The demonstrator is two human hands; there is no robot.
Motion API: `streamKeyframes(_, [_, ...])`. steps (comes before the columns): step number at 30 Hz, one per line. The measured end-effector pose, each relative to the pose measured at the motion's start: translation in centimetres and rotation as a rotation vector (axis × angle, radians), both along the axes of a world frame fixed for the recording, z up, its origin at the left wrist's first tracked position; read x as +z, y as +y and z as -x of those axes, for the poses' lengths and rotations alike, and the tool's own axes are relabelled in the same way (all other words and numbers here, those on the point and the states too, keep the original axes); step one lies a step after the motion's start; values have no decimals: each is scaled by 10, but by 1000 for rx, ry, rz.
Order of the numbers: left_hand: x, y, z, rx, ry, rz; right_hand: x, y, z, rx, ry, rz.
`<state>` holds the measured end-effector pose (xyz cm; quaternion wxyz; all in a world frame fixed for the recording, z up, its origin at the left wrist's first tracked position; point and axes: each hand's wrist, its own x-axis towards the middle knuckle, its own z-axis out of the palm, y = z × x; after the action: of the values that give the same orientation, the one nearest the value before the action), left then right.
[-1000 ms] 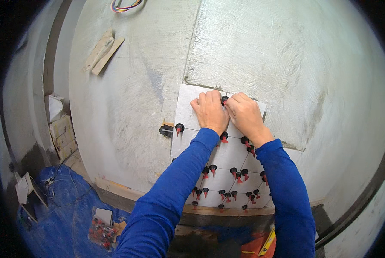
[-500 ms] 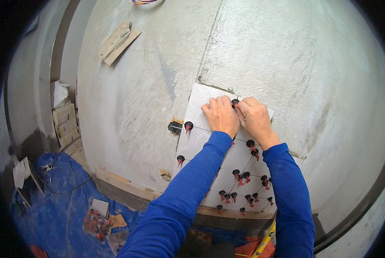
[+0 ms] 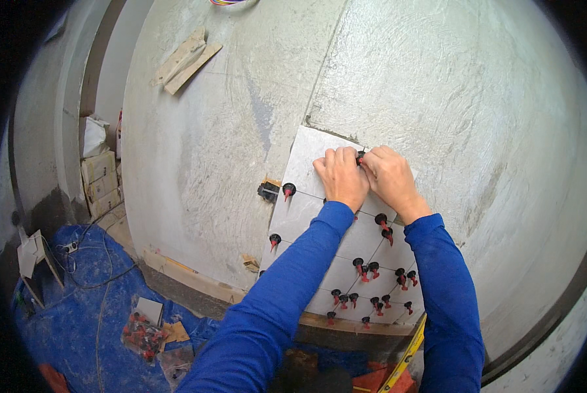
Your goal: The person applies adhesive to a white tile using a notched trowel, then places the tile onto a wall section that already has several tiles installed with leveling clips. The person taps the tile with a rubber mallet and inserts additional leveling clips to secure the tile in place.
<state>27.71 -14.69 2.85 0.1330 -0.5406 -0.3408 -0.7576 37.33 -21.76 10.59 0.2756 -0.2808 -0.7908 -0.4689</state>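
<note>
Grey-white tiles (image 3: 316,141) cover part of the wall in front of me. At the joint by their top edge is a black-capped tile leveling clip (image 3: 361,156) with a red handle. My right hand (image 3: 394,182) is closed on this clip, its fingers pinching the handle. Right beside it, my left hand (image 3: 343,180) is curled against the tile, fingers bent and tips hidden. Similar clips stand in the other joints, such as one at the left edge (image 3: 289,190) and several lower down, including a red-handled clip (image 3: 374,268).
Two wood strips (image 3: 192,65) are on the wall, upper left. A black electrical box (image 3: 268,191) sits beside the tiles. On the blue tarp (image 3: 77,334) lie a bag of red clips (image 3: 143,337) and cables. A yellow level (image 3: 405,354) leans below, and boxes (image 3: 101,177) are stacked left.
The view has shifted slightly. Both hands stay at the same clip; the right fingers have turned a little around its handle.
</note>
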Motion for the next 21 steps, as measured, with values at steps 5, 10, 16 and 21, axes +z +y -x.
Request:
streamKeyframes(5, [1, 3, 13, -82, 85, -61, 1, 1, 0, -15, -7, 0])
streamKeyframes(10, [4, 4, 25, -106, 182, -125, 3, -1, 1, -17, -36, 22])
streamKeyframes(16, [8, 9, 35, -60, 287, -226, 6, -6, 0, -2, -63, 41])
streamKeyframes(21, [4, 7, 55, 37, 377, -167, 6, -6, -22, 127, 225, 45])
